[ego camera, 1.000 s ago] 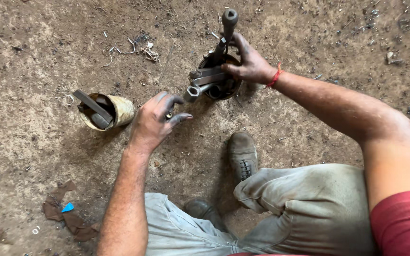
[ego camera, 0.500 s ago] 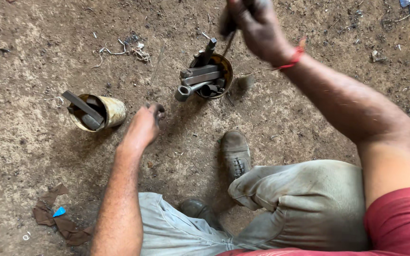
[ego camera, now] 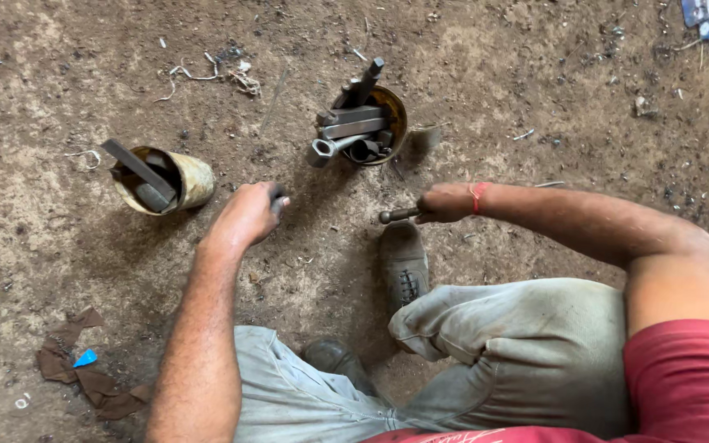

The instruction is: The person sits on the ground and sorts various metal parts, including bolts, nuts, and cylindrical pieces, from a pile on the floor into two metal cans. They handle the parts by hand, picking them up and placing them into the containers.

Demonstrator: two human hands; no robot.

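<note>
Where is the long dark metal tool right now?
In the head view, the long dark metal tool is gripped in the right hand, low over the dirt floor, just above the worn shoe and below the round tin of metal tools.

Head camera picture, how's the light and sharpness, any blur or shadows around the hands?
Head view: soft, even daylight, no glare. The left hand and right hand are fairly sharp, with only slight softness. Faint shadows fall on the dirt floor below the hands and beside the tin of metal tools. The edges bend a little, as with a wide lens.
</note>
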